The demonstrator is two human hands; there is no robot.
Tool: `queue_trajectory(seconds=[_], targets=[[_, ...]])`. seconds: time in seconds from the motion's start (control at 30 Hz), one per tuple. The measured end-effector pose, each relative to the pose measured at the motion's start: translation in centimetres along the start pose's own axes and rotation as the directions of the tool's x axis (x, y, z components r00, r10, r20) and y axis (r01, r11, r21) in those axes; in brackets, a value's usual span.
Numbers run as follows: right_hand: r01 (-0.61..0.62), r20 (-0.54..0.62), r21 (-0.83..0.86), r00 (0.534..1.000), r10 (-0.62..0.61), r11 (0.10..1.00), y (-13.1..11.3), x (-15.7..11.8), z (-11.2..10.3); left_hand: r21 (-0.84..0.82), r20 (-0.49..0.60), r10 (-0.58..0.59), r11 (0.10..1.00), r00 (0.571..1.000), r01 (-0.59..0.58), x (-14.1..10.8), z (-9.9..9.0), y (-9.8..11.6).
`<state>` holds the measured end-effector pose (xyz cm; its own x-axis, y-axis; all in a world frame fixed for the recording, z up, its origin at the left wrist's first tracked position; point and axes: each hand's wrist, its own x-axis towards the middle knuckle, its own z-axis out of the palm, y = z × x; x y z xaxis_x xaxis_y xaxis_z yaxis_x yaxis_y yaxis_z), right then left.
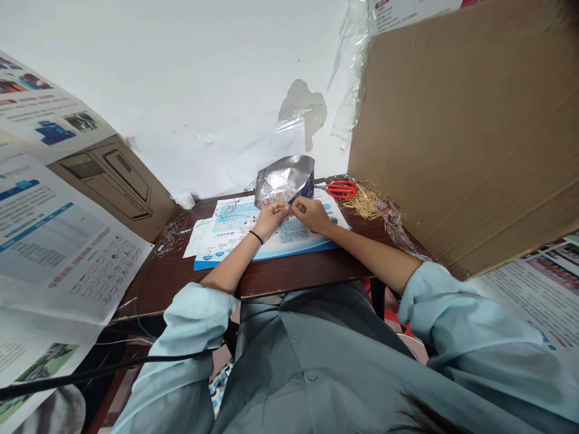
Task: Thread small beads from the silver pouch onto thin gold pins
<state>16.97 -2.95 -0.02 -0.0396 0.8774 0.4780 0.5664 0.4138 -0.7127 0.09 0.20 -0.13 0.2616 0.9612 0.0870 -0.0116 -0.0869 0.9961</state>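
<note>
A crinkled silver foil bag (284, 181) stands on a printed leaflet (235, 226), its lower part showing many small coloured beads. My left hand (271, 220) and my right hand (312, 214) meet just below the bag, fingertips pinched close together. Whatever they may hold is too small to make out. A thin black band circles my left wrist. Red-handled scissors (342, 189) lie to the right of the bag, beside a loose bundle of thin straw-coloured sticks (362, 202). Both are beyond my right hand.
The dark wooden table (289, 277) is narrow, with its front edge under my forearms. A tangle of thin wire (169, 235) lies at its left. A large cardboard sheet (465, 132) rises on the right, and printed posters (54, 241) and a white wall surround the table.
</note>
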Motion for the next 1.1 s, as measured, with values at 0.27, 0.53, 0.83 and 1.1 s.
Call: queue_trajectory(seconds=[0.27, 0.53, 0.83, 1.1], targets=[[0.021, -0.012, 0.015, 1.000, -0.021, 1.000, 0.32, 0.02, 0.12, -0.079, -0.003, -0.009, 0.997, 1.000, 0.009, 0.06, -0.01, 0.02], [0.020, -0.024, -0.011, 0.999, -0.021, 1.000, 0.37, 0.15, 0.03, -0.107, -0.013, -0.025, 0.994, 1.000, 0.024, 0.14, -0.12, -0.07], [0.018, -0.016, -0.022, 1.000, -0.018, 1.000, 0.17, 0.06, 0.04, -0.077, 0.003, -0.007, 0.997, 1.000, 0.007, 0.21, -0.16, -0.22], [0.008, -0.013, 0.002, 1.000, -0.008, 1.000, 0.03, -0.01, -0.06, -0.088, -0.011, -0.014, 0.996, 1.000, 0.013, 0.05, 0.00, -0.11]])
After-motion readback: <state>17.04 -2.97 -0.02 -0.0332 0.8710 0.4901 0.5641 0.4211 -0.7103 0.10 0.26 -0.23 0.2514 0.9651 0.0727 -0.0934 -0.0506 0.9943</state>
